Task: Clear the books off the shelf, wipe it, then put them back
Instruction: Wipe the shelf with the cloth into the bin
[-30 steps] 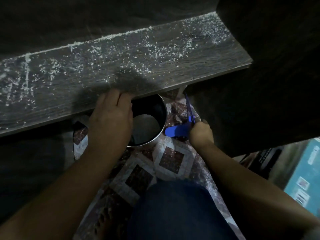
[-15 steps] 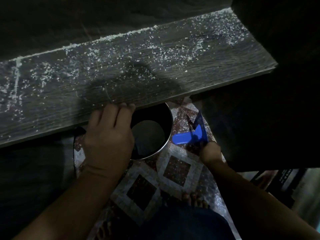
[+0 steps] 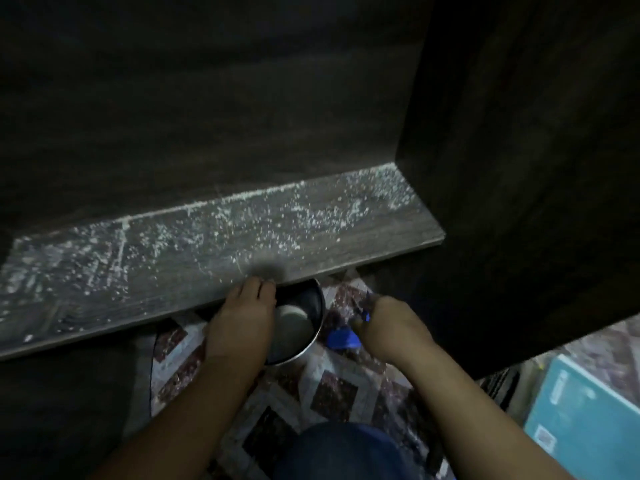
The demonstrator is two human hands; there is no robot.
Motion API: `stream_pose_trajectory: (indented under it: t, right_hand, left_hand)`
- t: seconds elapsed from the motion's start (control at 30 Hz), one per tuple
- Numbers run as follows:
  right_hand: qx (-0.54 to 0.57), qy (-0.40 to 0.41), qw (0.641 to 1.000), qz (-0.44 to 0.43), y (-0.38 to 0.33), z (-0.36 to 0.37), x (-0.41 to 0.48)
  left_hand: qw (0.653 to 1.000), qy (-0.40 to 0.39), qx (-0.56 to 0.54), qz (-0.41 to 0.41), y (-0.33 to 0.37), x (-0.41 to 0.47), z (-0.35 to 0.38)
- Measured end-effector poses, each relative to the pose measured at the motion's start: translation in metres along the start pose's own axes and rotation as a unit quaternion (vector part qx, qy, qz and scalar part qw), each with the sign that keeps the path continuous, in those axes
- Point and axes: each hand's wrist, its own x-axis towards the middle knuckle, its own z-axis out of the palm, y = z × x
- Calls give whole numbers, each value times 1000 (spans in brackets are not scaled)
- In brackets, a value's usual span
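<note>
Lays the left hand (image 3: pixel 242 320) over the left rim of a steel pot (image 3: pixel 304 336) at lower centre, fingertips touching the front edge of the shelf (image 3: pixel 173 271), grip impossible to judge. Clenches the right hand (image 3: pixel 391 327) round a blue plastic tool (image 3: pixel 341 339) just right of the pot. Finds the shelf's long axis running from lower left up to right of centre, strewn with white crumbs (image 3: pixel 311 213), butting a dark cabinet side (image 3: pixel 519 168), above diamond-patterned floor (image 3: pixel 332 393), a teal book (image 3: pixel 588 420) at lower right.
</note>
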Motion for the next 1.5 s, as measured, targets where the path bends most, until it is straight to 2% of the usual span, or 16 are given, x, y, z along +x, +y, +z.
stream_pose_trajectory:
  t: [0.07, 0.1, 0.13, 0.2, 0.27, 0.4, 0.5, 0.6, 0.7, 0.87, 0.97, 1.03, 1.13, 1.33, 1.4, 1.5]
  right_hand:
    - [-19, 50, 997, -48, -18, -41, -29]
    - [-28, 82, 993, -75, -26, -62, -42]
    - [-32, 118, 987, -102, -34, -83, -56]
    - [-42, 201, 967, -151, -48, -122, -79]
    - [-56, 285, 934, -207, -61, -157, -95]
    - [-66, 390, 859, -324, -88, -215, -110]
    - [-77, 452, 802, -384, -113, -247, -110]
    - [-85, 513, 755, -399, -137, -276, -103]
    - [-152, 511, 768, -354, -154, -304, -89]
    - [-209, 359, 867, -275, -177, -339, -67]
    - [-194, 305, 895, -262, -179, -347, -62]
    - [-161, 328, 890, -275, -177, -348, -59]
    - [-139, 410, 853, -293, -173, -342, -55]
    - [-113, 620, 712, -310, -140, -292, -89]
    - [-48, 616, 723, -309, -126, -267, -105]
    - [48, 526, 800, -285, -110, -227, -109]
  left_hand:
    - [991, -127, -23, -21, 8, 10, -31]
    - [986, -158, -19, -41, 9, 15, -45]
    - [988, -146, -10, -46, 9, 19, -62]
    - [997, -69, -31, -31, 8, 32, -107]
    - [996, 65, -67, -7, 6, 49, -156]
    - [958, 258, -108, 56, 9, 81, -250]
    - [945, 310, -72, 74, 13, 95, -292]
    - [970, 240, -22, 28, 10, 105, -303]
    - [980, 198, 3, -13, -2, 111, -294]
    - [959, 281, -37, 6, -13, 125, -285]
    - [947, 316, -59, 11, -17, 130, -285]
    - [941, 331, -70, 20, -20, 130, -285]
    - [936, 341, -84, 26, -22, 131, -284]
    - [955, 279, -100, 26, -20, 120, -287]
    - [957, 256, -133, 23, -20, 104, -285]
    - [956, 241, -166, 28, -19, 69, -260]
